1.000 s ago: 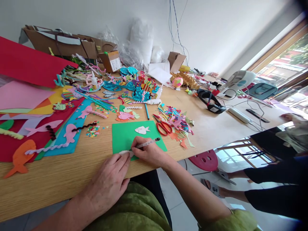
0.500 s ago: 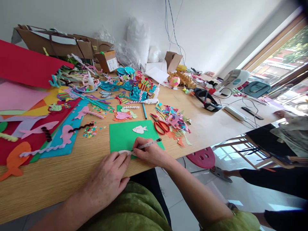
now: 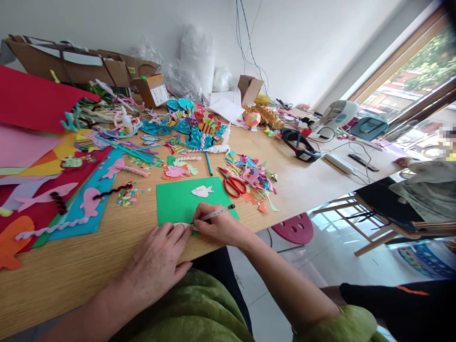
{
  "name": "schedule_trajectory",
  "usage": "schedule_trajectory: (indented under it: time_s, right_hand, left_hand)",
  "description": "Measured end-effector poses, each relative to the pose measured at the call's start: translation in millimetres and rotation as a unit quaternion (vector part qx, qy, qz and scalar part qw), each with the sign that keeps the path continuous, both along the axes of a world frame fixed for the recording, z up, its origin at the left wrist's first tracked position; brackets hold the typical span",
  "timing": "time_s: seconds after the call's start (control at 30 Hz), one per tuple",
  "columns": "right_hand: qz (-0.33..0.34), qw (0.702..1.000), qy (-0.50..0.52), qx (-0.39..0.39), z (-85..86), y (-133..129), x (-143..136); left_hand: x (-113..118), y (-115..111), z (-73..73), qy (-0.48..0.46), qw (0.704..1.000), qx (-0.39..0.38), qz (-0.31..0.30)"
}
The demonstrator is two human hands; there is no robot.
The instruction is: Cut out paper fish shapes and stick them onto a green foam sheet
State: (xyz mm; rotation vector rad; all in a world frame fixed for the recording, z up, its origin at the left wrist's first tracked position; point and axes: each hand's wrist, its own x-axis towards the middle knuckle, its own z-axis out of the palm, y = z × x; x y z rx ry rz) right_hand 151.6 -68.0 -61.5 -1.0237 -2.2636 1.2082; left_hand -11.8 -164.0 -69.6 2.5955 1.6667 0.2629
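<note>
One pen [image 3: 218,213] pinched in right fingers [image 3: 202,225] | left fingers [image 3: 170,233] outstretched, partly hiding cutout [image 3: 184,224], probably paper | scissors [image 3: 235,187] beside green sheet [image 3: 174,200]

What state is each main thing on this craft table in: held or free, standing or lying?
Clear pen with black end: held tilted in the right hand
Green paper sheet: flat, partly covered
White paper fish: flat on the sheet, free
Red-handled metal scissors: lying free, blade opening unclear
Slim teal pen: lying free
White nozzled bottle beyond it: standing
</note>
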Motion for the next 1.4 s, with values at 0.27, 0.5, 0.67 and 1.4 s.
schedule_trajectory:
  time_s: [0.27, 0.5, 0.67, 1.4]
  right_hand:
    - [-0.019, 1.000, 0.015, -0.003, 1.2, 1, 2]
    - [-0.033, 0.999, 0.026, 0.000, -3.8, 2, 3]
    - [-0.040, 0.999, 0.034, 0.000, -6.6, 3, 3]
    - [-0.066, 0.996, 0.060, -0.001, -8.3, 3, 7]
  left_hand:
    - [1, 1, -1.2, 0.009, 1.000, 0.021, -0.002]
    - [2, 3, -2.9, 0.014, 1.000, 0.026, -0.008]
    - [2, 2, -1.3, 0.013, 1.000, 0.020, -0.009]
    - [5, 6, 0.3, 0.017, 0.999, -0.041, 0.004]
